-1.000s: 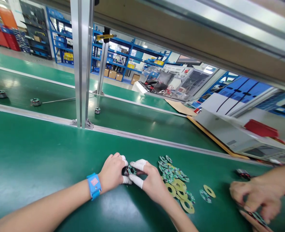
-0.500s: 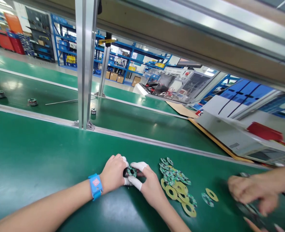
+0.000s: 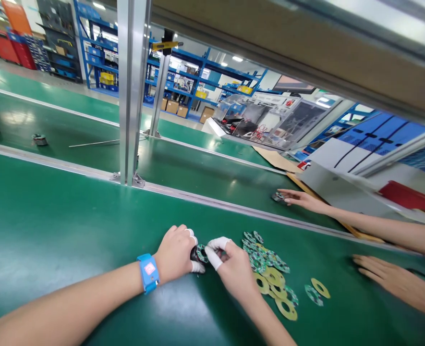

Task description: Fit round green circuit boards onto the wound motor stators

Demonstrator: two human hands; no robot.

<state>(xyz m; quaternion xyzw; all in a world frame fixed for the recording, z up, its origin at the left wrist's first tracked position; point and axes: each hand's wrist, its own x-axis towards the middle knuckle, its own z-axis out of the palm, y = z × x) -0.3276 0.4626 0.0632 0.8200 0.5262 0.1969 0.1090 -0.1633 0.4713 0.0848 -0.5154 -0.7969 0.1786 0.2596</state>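
My left hand (image 3: 176,250), with white finger cots and a blue wrist strap, is closed around a small dark motor stator (image 3: 194,255), largely hidden by the fingers. A green ring-shaped circuit board (image 3: 201,253) shows on the stator's right-facing end. My right hand (image 3: 232,264), also in white finger cots, pinches at the board's right edge with thumb and forefinger. Just right of it lies a heap of green ring-shaped circuit boards (image 3: 257,262) and yellow insulating rings (image 3: 287,309). A single board (image 3: 313,295) and a yellow ring (image 3: 321,288) lie apart.
A co-worker's hand (image 3: 302,199) holds another stator (image 3: 278,197) over the green strip behind the metal rail (image 3: 205,204); the other hand (image 3: 388,276) is at the table's right. A metal post (image 3: 127,96) rises ahead. Stators (image 3: 39,140) stand far left.
My right thumb and forefinger have drawn together at the board's edge. The co-worker's one hand has reached forward over the rail with a stator. The camera view has shifted slightly.
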